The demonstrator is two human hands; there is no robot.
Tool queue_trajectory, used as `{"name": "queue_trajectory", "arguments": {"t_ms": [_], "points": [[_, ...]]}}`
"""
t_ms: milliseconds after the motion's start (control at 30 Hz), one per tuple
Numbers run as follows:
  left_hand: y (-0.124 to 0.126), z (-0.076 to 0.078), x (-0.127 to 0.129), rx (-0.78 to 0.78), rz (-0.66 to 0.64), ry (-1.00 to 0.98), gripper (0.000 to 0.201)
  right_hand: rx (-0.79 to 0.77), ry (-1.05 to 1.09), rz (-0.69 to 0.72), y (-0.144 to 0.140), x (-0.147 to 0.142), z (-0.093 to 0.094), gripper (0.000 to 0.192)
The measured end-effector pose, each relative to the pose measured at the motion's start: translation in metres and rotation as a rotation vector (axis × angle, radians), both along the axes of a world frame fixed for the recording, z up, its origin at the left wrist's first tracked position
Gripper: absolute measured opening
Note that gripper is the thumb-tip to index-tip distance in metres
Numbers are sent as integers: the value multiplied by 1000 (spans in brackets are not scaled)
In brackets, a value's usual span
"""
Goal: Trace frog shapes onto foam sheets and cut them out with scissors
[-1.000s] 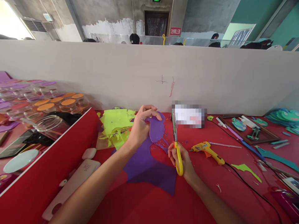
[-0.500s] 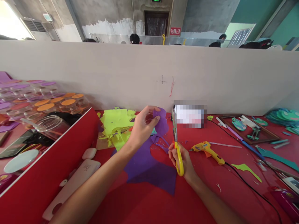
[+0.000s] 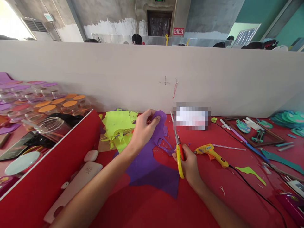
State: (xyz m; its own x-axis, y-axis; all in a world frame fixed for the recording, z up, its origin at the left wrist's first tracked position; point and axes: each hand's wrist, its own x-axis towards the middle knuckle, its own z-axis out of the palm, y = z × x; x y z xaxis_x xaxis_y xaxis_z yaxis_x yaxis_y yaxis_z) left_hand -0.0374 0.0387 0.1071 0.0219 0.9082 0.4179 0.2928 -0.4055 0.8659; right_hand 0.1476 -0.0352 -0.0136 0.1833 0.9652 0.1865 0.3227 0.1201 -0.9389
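My left hand (image 3: 142, 130) pinches the raised far end of a purple foam sheet (image 3: 152, 167) that lies on the red table. My right hand (image 3: 187, 163) grips yellow-handled scissors (image 3: 177, 146), blades pointing away from me and nearly closed, just right of the purple piece. Thin purple offcuts lie between the two hands.
A pile of neon-yellow scraps (image 3: 118, 128) sits behind my left hand. A yellow glue gun (image 3: 212, 154) with a black cord lies right of the scissors. Jars with orange and purple lids (image 3: 47, 104) stand left, beyond a red divider (image 3: 47, 171). A wooden tray (image 3: 254, 131) sits right.
My left hand has lowered and turned the purple piece slightly. The scissors have tilted left, their tip dropping toward the purple foam.
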Motion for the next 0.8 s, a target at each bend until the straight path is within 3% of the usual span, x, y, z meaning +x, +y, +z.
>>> {"name": "queue_trajectory", "arguments": {"t_ms": [300,800], "points": [[-6,7,1,55,41,78,16,144,-191,-88,-5,-2,5,47],[-6,5,3,-5,21,29,23,181,-446,-182,3,6,1,54]]}}
